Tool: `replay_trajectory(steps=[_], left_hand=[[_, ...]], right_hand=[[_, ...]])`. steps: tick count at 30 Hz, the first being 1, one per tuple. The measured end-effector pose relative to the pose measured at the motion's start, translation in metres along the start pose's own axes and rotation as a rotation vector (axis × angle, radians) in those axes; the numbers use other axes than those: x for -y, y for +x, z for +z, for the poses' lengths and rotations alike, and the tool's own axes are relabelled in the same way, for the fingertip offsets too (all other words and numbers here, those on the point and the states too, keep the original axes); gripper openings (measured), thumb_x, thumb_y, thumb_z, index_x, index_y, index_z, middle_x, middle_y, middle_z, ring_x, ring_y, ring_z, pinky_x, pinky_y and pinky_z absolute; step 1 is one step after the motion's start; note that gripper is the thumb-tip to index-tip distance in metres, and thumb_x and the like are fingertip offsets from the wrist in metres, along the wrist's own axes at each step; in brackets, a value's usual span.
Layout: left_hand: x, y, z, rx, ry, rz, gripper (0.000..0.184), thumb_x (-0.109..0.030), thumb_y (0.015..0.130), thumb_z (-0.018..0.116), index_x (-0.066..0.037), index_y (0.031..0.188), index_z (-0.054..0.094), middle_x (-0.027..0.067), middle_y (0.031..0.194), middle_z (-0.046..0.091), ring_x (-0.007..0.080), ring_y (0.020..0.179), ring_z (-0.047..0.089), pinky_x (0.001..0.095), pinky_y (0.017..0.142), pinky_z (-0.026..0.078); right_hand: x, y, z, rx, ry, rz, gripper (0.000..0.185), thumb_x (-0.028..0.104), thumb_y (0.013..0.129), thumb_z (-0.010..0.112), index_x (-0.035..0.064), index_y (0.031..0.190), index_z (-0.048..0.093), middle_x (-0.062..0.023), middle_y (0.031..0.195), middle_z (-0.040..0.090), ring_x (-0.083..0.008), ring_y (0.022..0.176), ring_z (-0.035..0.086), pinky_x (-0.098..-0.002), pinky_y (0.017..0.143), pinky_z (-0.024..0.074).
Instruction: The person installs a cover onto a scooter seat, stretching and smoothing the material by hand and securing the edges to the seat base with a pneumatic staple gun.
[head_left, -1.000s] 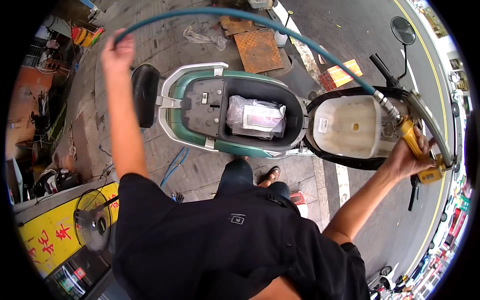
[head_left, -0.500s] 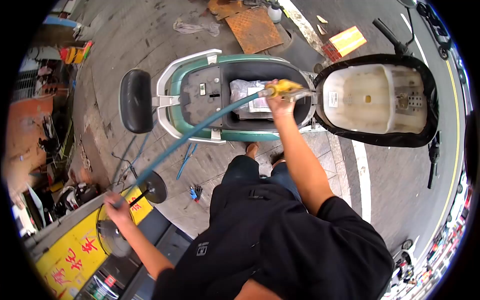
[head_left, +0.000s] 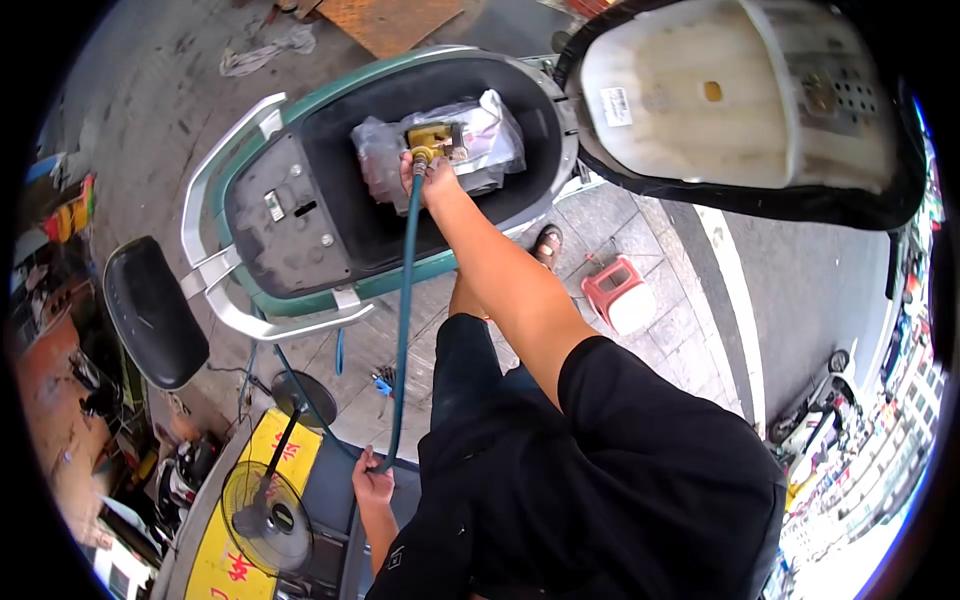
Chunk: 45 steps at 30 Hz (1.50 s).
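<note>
A yellow air tool (head_left: 432, 140) is in my right hand (head_left: 430, 180), over the plastic-wrapped packet (head_left: 490, 135) inside the scooter's black storage compartment (head_left: 340, 130). From the tool's metal fitting, a blue-green hose (head_left: 409, 290) runs down to my left hand (head_left: 374, 480), whose fingers are closed round it near the yellow sign. The raised seat (head_left: 680, 90) shows its pale underside to the right of the compartment. Green and silver bodywork surrounds the compartment.
A black backrest (head_left: 157, 312) sticks out at the scooter's left end. Below are a standing fan (head_left: 267, 518), a yellow sign (head_left: 215, 545) and a red-and-white stool (head_left: 620, 295). A cloth (head_left: 267, 50) and rusty plate (head_left: 390, 22) lie beyond the scooter.
The tool and my right hand have come from the far right into the compartment. My left hand has gone from upper left to below the scooter. The view has shifted closer.
</note>
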<state>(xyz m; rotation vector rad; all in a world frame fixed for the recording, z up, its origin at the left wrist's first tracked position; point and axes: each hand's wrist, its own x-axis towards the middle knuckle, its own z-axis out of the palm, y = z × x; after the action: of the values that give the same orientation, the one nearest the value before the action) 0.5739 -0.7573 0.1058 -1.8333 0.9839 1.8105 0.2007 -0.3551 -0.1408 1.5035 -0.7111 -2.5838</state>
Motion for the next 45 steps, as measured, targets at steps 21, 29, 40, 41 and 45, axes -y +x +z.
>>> replay_trajectory(steps=[21,29,40,41,45], left_hand=[[0.209,0.027,0.412,0.980,0.970,0.699,0.021,-0.013,0.094,0.055,0.002,0.107,0.060,0.0045,0.089,0.062,0.0105,0.077,0.059,0.0225,0.071,0.048],[0.276,0.074,0.568,1.039,1.255,1.453,0.038,-0.016,0.081,0.068,-0.005,0.115,0.057,0.0123,0.118,0.057,0.0297,0.109,0.056,0.0375,0.092,0.045],[0.262,0.102,0.606,1.296,1.362,1.507,0.026,-0.016,0.078,0.069,-0.001,0.098,0.060,0.0154,0.093,0.062,0.0328,0.091,0.061,0.0377,0.079,0.047],[0.261,0.104,0.610,1.291,1.366,1.527,0.026,-0.015,0.078,0.069,0.000,0.097,0.060,0.0156,0.092,0.063,0.0331,0.088,0.062,0.0378,0.077,0.048],[0.260,0.109,0.614,1.275,1.416,1.560,0.022,-0.016,0.080,0.068,0.001,0.093,0.061,0.0149,0.087,0.066,0.0283,0.085,0.065,0.0343,0.075,0.048]], right_hand=[[0.259,-0.349,-0.088,-0.399,-2.123,-1.348,0.023,0.026,0.085,0.065,0.0030,0.087,0.065,-0.0149,0.081,0.066,-0.0292,0.074,0.065,-0.0371,0.069,0.0504],[0.275,-0.377,-0.046,-0.218,-2.241,-1.520,0.026,0.022,0.081,0.069,0.0008,0.094,0.064,-0.0142,0.089,0.065,-0.0279,0.080,0.065,-0.0368,0.074,0.0503],[0.293,-0.305,-0.071,-0.137,-1.858,-1.471,0.040,0.031,0.078,0.075,-0.0010,0.096,0.061,-0.0150,0.084,0.065,-0.0288,0.077,0.064,-0.0375,0.070,0.0501],[0.298,-0.303,-0.072,-0.079,-1.883,-1.523,0.040,0.030,0.077,0.075,-0.0008,0.096,0.060,-0.0148,0.083,0.064,-0.0287,0.076,0.063,-0.0377,0.070,0.0497],[0.317,-0.291,-0.081,0.060,-1.935,-1.655,0.040,0.029,0.076,0.076,-0.0005,0.097,0.059,-0.0140,0.081,0.063,-0.0275,0.075,0.062,-0.0385,0.068,0.0486]])
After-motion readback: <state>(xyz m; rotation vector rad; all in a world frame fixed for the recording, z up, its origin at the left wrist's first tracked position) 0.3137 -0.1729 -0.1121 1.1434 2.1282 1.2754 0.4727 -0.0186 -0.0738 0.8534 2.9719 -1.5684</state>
